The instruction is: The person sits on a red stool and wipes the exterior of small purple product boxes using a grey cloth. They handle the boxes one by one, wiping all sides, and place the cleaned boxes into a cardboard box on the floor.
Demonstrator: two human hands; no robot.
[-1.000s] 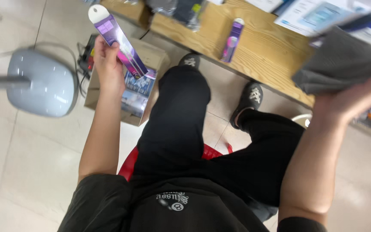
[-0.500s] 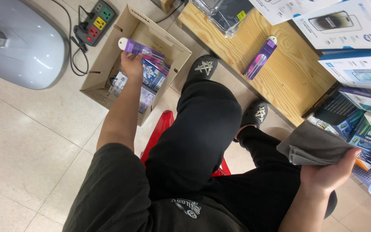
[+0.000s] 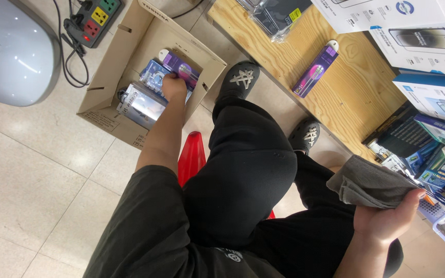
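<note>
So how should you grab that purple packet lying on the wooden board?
The purple packet lies flat and alone on the wooden board, long and narrow, slanting from its white top end down to the lower left. Probably best to come from above and pinch across its two long edges near the middle. Both sides are clear, so fingers should fit there easily.

Bright even indoor light; soft shadows, glare on floor tiles [image 3: 73, 159]; sharp, slight edge distortion.
</note>
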